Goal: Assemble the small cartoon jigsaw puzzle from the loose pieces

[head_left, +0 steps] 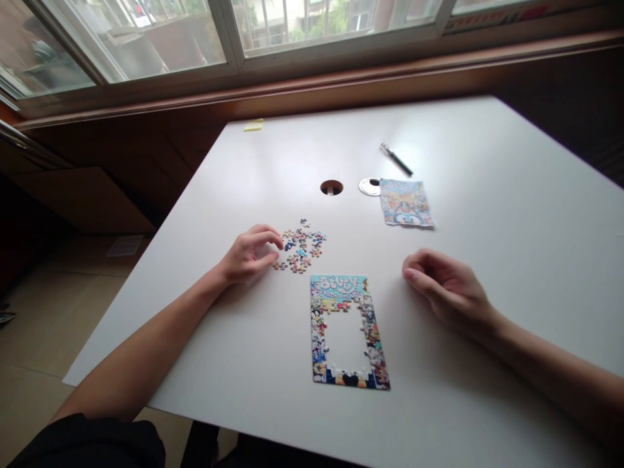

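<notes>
My left hand (pixel 251 255) rests at the left edge of a loose pile of jigsaw puzzle pieces (pixel 298 260). Its fingers are curved, with a gap between thumb and forefinger, and nothing shows between them. In front of me lies a partly assembled jigsaw puzzle (pixel 319 351) with "Bluey" lettering along its top. Its border is joined all round, and the white table shows through the middle. To the right of the puzzle, my right hand (pixel 451 289) lies on its side on the table, fingers curled in and thumb against them. No piece is visible in it.
A creased picture sheet (pixel 407 203) lies on the white table (pixel 273 169), beside a round metal cover (pixel 369 187). Behind it is a dark pen (pixel 396 160). A cable hole (pixel 332 188) opens in the tabletop. A yellow sticky note (pixel 253 125) marks the far edge.
</notes>
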`<move>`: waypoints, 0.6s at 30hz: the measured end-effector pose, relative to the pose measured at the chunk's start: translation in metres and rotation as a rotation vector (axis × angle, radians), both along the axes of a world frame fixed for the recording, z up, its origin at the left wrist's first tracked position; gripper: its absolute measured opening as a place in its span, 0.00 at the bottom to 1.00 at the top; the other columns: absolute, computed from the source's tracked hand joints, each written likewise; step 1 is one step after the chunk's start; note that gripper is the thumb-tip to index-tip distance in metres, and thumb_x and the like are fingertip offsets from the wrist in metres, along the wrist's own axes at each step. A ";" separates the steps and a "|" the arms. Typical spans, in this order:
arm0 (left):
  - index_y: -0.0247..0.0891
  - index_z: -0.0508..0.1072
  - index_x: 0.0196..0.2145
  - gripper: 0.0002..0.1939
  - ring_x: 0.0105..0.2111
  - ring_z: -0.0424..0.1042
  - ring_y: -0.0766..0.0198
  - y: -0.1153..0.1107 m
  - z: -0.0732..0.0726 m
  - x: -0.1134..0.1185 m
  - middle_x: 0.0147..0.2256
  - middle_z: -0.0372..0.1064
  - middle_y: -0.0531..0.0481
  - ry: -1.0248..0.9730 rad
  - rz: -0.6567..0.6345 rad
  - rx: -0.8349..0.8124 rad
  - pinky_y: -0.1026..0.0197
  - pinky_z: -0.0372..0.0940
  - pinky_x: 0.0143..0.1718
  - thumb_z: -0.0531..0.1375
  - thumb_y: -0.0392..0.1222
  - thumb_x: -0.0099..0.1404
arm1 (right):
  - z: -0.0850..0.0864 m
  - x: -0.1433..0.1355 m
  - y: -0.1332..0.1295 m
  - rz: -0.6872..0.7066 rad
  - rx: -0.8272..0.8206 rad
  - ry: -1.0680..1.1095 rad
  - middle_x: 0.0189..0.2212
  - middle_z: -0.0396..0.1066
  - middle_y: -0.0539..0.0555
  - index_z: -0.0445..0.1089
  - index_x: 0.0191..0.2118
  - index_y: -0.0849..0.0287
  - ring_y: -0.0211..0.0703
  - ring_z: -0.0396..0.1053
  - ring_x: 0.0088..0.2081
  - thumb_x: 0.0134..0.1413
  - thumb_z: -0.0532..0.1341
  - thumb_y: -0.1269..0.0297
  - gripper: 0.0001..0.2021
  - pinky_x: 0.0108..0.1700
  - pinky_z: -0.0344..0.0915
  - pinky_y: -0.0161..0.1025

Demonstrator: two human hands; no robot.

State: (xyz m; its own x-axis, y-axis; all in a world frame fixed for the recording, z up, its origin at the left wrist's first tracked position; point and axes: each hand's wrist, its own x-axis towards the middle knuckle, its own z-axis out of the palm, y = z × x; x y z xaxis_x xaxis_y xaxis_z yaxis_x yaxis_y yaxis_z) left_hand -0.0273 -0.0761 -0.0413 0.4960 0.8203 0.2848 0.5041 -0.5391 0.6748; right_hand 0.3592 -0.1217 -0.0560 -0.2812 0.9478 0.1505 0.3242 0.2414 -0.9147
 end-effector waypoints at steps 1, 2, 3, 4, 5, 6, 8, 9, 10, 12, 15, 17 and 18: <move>0.38 0.76 0.37 0.06 0.46 0.71 0.57 0.000 0.000 0.000 0.43 0.72 0.44 0.015 -0.010 0.025 0.53 0.65 0.54 0.59 0.37 0.63 | 0.001 -0.001 0.000 -0.002 -0.006 0.010 0.25 0.57 0.48 0.62 0.29 0.54 0.40 0.56 0.27 0.63 0.60 0.55 0.14 0.29 0.55 0.40; 0.38 0.76 0.37 0.05 0.46 0.71 0.57 0.000 0.000 0.000 0.43 0.72 0.45 0.030 -0.025 0.044 0.54 0.65 0.53 0.60 0.36 0.63 | 0.002 -0.002 0.000 0.006 -0.003 0.027 0.24 0.55 0.48 0.61 0.28 0.54 0.39 0.54 0.27 0.63 0.60 0.56 0.14 0.29 0.54 0.40; 0.38 0.76 0.36 0.05 0.44 0.71 0.58 0.001 -0.001 0.000 0.41 0.72 0.45 0.036 -0.035 0.067 0.54 0.65 0.52 0.61 0.36 0.62 | 0.003 -0.003 0.000 0.008 -0.001 0.045 0.24 0.54 0.47 0.60 0.28 0.55 0.39 0.53 0.26 0.64 0.60 0.56 0.15 0.29 0.52 0.40; 0.38 0.76 0.36 0.05 0.42 0.71 0.58 0.002 -0.002 0.000 0.40 0.71 0.46 0.046 -0.038 0.083 0.55 0.65 0.50 0.61 0.36 0.62 | 0.003 -0.004 0.000 0.016 -0.006 0.054 0.24 0.54 0.47 0.60 0.28 0.55 0.39 0.53 0.26 0.64 0.60 0.57 0.15 0.29 0.52 0.40; 0.38 0.77 0.35 0.04 0.40 0.70 0.59 0.002 -0.002 0.000 0.39 0.71 0.46 0.053 -0.044 0.089 0.56 0.66 0.48 0.61 0.36 0.62 | 0.003 -0.005 0.000 0.017 0.001 0.061 0.24 0.54 0.47 0.59 0.27 0.55 0.39 0.53 0.27 0.64 0.60 0.57 0.15 0.30 0.52 0.40; 0.37 0.77 0.35 0.04 0.39 0.70 0.60 0.003 -0.002 0.000 0.38 0.70 0.46 0.057 -0.047 0.092 0.56 0.65 0.46 0.62 0.36 0.61 | 0.004 -0.005 0.000 0.018 0.002 0.062 0.24 0.54 0.47 0.59 0.27 0.55 0.39 0.53 0.27 0.64 0.60 0.58 0.15 0.30 0.51 0.40; 0.37 0.76 0.34 0.03 0.37 0.69 0.61 0.003 -0.002 -0.001 0.37 0.69 0.47 0.059 -0.050 0.086 0.58 0.65 0.44 0.62 0.36 0.62 | 0.003 -0.005 -0.001 0.015 0.005 0.062 0.24 0.54 0.47 0.59 0.27 0.55 0.39 0.52 0.27 0.64 0.60 0.59 0.15 0.30 0.51 0.40; 0.37 0.76 0.34 0.03 0.37 0.68 0.61 0.003 -0.002 -0.001 0.36 0.69 0.47 0.059 -0.048 0.082 0.58 0.65 0.43 0.61 0.36 0.62 | 0.003 -0.005 -0.001 0.013 0.003 0.062 0.24 0.54 0.47 0.59 0.27 0.55 0.38 0.52 0.27 0.63 0.60 0.59 0.15 0.30 0.50 0.40; 0.36 0.75 0.33 0.02 0.36 0.68 0.61 0.003 -0.002 -0.001 0.35 0.69 0.47 0.057 -0.046 0.077 0.59 0.64 0.43 0.61 0.35 0.62 | 0.003 -0.005 -0.001 0.010 -0.001 0.063 0.24 0.54 0.47 0.59 0.27 0.55 0.38 0.52 0.27 0.63 0.60 0.59 0.15 0.30 0.50 0.39; 0.36 0.72 0.33 0.01 0.35 0.66 0.62 0.002 -0.002 -0.001 0.34 0.67 0.49 0.046 -0.036 0.062 0.59 0.63 0.41 0.61 0.35 0.61 | 0.003 -0.005 0.000 0.008 -0.014 0.071 0.24 0.54 0.47 0.59 0.27 0.56 0.38 0.52 0.26 0.63 0.61 0.59 0.15 0.29 0.50 0.39; 0.37 0.67 0.32 0.03 0.32 0.62 0.64 0.001 -0.002 -0.001 0.31 0.63 0.52 0.017 0.006 0.023 0.61 0.60 0.37 0.60 0.34 0.60 | 0.004 -0.005 0.000 0.004 -0.030 0.094 0.23 0.54 0.46 0.60 0.27 0.56 0.37 0.51 0.26 0.63 0.61 0.59 0.15 0.29 0.49 0.39; 0.37 0.64 0.31 0.05 0.31 0.60 0.65 0.001 -0.003 -0.002 0.29 0.59 0.53 0.001 0.043 -0.003 0.61 0.58 0.35 0.59 0.34 0.59 | 0.006 -0.006 0.000 0.003 -0.034 0.111 0.23 0.55 0.46 0.59 0.26 0.56 0.37 0.51 0.26 0.62 0.61 0.59 0.16 0.29 0.49 0.39; 0.38 0.63 0.30 0.05 0.30 0.59 0.66 0.001 -0.004 -0.002 0.29 0.58 0.54 -0.006 0.058 -0.016 0.61 0.56 0.34 0.59 0.33 0.58 | 0.007 -0.006 0.000 0.001 -0.036 0.118 0.23 0.55 0.47 0.59 0.26 0.56 0.37 0.51 0.26 0.62 0.62 0.59 0.16 0.29 0.49 0.39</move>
